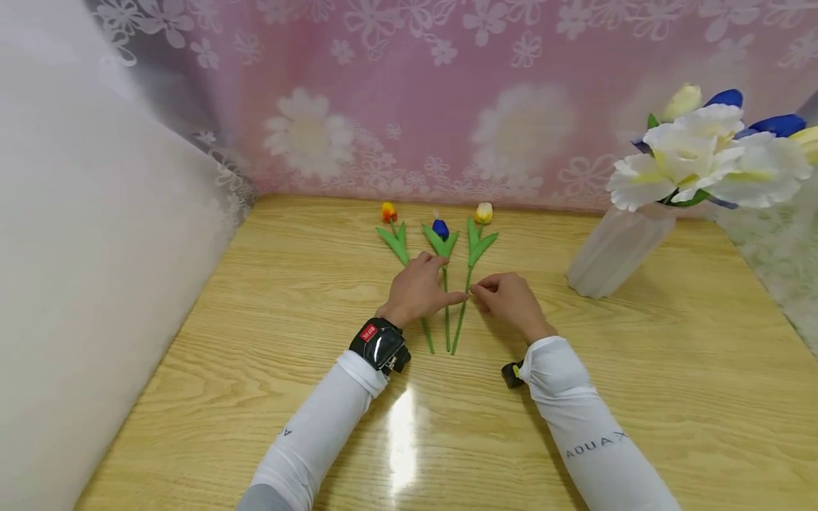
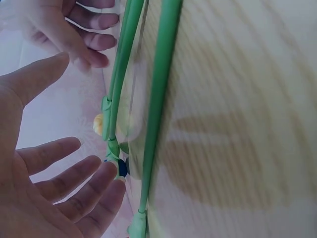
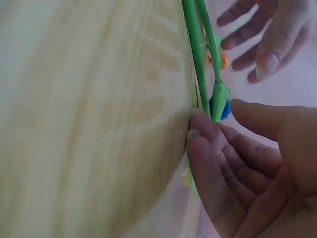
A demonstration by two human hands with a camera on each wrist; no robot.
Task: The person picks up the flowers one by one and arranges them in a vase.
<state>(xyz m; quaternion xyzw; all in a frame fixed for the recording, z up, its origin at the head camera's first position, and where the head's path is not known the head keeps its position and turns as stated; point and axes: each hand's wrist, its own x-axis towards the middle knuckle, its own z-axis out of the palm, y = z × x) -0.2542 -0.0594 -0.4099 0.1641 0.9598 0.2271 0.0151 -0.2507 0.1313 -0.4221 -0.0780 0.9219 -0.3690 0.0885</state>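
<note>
Three artificial tulips with green leaves and stems lie side by side on the wooden table (image 1: 268, 298): an orange-red tulip (image 1: 389, 212), a blue tulip (image 1: 440, 228) and a white-and-yellow tulip (image 1: 483, 213). My left hand (image 1: 418, 287) hovers over the left and middle stems, fingers spread and thumb stretched rightward, with nothing gripped. It hides part of the orange-red tulip's stem. My right hand (image 1: 511, 301) is at the white-and-yellow tulip's stem (image 1: 461, 323), fingertips (image 3: 198, 131) right beside it. In the right wrist view, its thumb stands apart from the bent fingers.
A white ribbed vase (image 1: 616, 252) leans at the right of the table, holding large white flowers (image 1: 693, 156) and blue ones. A pink floral curtain (image 1: 409, 106) hangs along the back edge. At the left rises a white wall-like surface (image 1: 96, 234).
</note>
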